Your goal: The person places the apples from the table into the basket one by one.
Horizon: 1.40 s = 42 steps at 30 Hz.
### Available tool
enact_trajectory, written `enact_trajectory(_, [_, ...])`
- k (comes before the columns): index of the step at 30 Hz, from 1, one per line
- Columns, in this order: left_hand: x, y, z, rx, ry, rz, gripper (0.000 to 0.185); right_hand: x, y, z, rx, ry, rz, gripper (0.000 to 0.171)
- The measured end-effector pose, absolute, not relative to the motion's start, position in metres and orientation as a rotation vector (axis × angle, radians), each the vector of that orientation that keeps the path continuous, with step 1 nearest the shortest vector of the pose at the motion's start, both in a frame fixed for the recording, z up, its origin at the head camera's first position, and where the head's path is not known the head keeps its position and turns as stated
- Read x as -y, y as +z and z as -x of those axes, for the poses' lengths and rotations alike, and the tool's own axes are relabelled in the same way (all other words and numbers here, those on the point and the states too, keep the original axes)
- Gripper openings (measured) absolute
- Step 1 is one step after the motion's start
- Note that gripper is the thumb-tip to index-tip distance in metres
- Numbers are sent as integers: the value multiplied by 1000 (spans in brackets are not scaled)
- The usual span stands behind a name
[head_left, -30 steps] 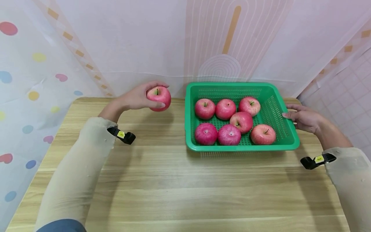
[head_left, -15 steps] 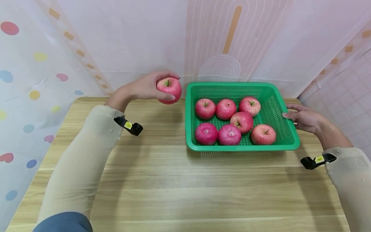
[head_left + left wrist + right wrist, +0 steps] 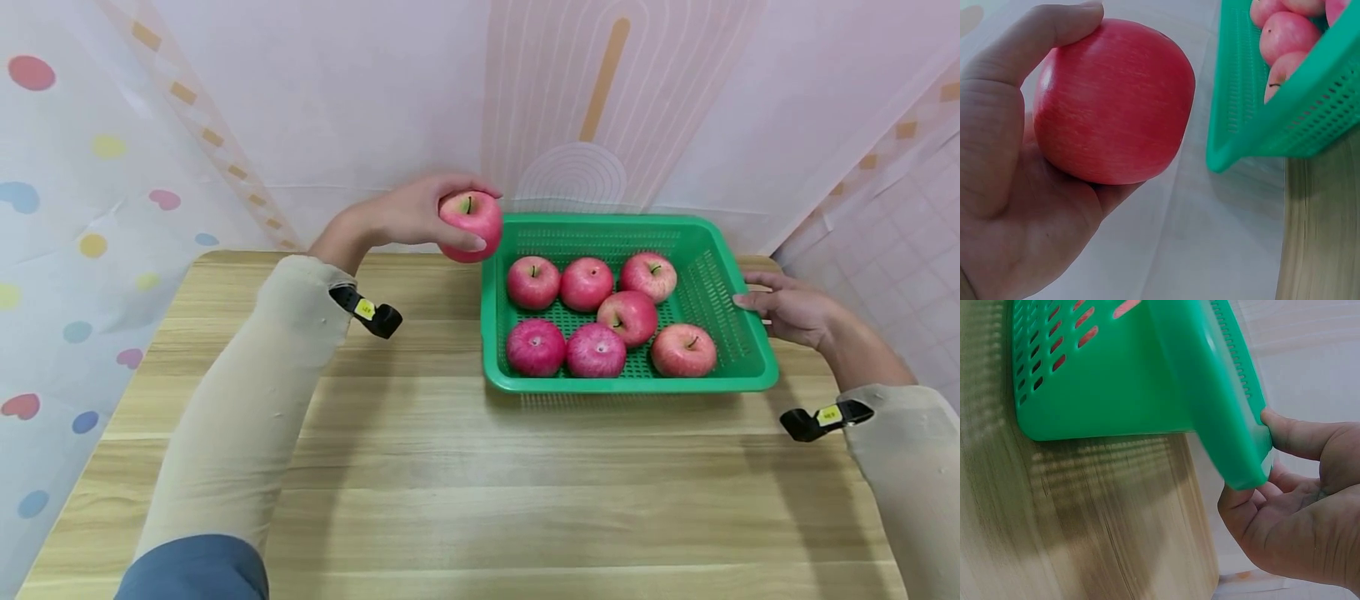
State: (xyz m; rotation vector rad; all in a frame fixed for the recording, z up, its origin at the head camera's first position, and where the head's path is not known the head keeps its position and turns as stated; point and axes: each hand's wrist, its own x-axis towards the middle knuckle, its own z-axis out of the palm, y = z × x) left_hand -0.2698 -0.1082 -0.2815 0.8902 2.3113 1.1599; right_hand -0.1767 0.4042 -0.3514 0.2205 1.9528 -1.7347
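Observation:
My left hand [image 3: 416, 212] grips a red apple [image 3: 472, 225] in the air, at the back left corner of a green plastic basket [image 3: 555, 385]. In the left wrist view the thumb and fingers curl round this apple [image 3: 1116, 103], apart from the basket's rim [image 3: 1235, 150]. My right hand [image 3: 798, 312] holds the basket's right rim, thumb on top and fingers beneath, as the right wrist view shows at the rim [image 3: 1210, 394]. Several apples lie in the basket, among them a pale red one [image 3: 684, 350] at front right and a darker one [image 3: 536, 347] at front left.
A wooden table [image 3: 450, 483] bears the basket near its back edge. Behind it hangs a pale patterned wall cloth [image 3: 375, 100], with a dotted sheet [image 3: 67, 292] on the left. Black wrist camera mounts [image 3: 367, 312] stick out from both sleeves.
The left hand has carried its apple to the right and slightly up, from over the table at left to the basket's back left corner. The right hand and the basket stay in place.

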Motion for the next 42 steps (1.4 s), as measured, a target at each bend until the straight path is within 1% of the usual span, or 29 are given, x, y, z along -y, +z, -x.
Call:
enact_trajectory(8, [89,-279,273,-2265,1182,-901,69,-404,-351,175,-1939,-1760,-235,35])
enact_trajectory(17, [71,-281,278,-2203,1223,-900,67,-405,-350,174,-1927,-1766,-212,34])
enact_trajectory(24, [52,-284,279,-2171,1242,-951,72,-406,-350,175,-1946,-1758,-218,34])
enact_trajectory(33, [25,-292,280,-2142,1191,-969,63,-406,-350,175,-1939,-1760,-224,33])
enact_trajectory(42, [-1,-298,276,-2142,1100,-957,62,-406,-348,175,-1927,-1760,-210,33])
